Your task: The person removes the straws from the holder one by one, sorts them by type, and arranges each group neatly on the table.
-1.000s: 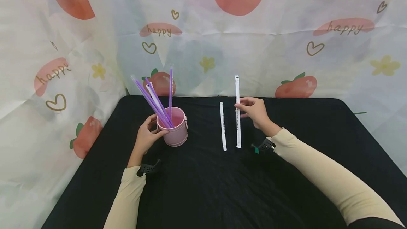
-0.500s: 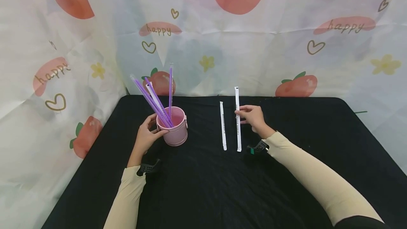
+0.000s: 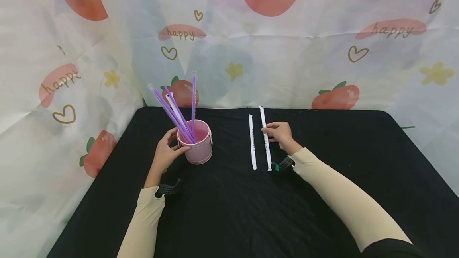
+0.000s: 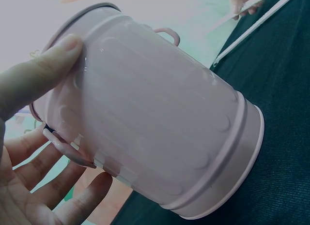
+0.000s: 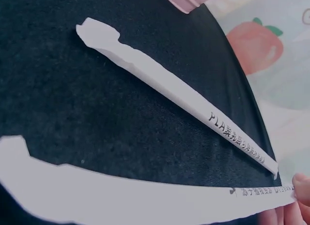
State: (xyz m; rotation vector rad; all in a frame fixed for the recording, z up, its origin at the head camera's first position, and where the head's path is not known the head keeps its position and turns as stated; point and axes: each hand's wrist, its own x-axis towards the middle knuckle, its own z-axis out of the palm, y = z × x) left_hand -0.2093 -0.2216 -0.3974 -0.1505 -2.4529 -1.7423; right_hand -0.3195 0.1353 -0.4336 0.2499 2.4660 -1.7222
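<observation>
My left hand [image 3: 165,156] holds a small pink bucket [image 3: 200,155] by its rim, thumb on the near side and fingers around the side handle, as the left wrist view shows. Several purple straws [image 3: 172,112] in clear wrappers lean inside it with a white-wrapped straw [image 3: 173,104]. Over to the right, my right hand [image 3: 281,132] pinches a white paper-wrapped straw [image 3: 266,146] near its middle, close over the black table. Just left of that lies another white-wrapped straw [image 3: 252,142], with printed lettering visible in the right wrist view [image 5: 160,84].
A black cloth covers the table [image 3: 229,210], whose far edge meets a pale curtain [image 3: 294,67] printed with fruit, hearts and flowers. Dark straps with devices sit on both wrists.
My right hand has lowered and drawn nearer with its straw, whose far end has tipped left toward the other white straw. The left hand and the bucket have stayed put.
</observation>
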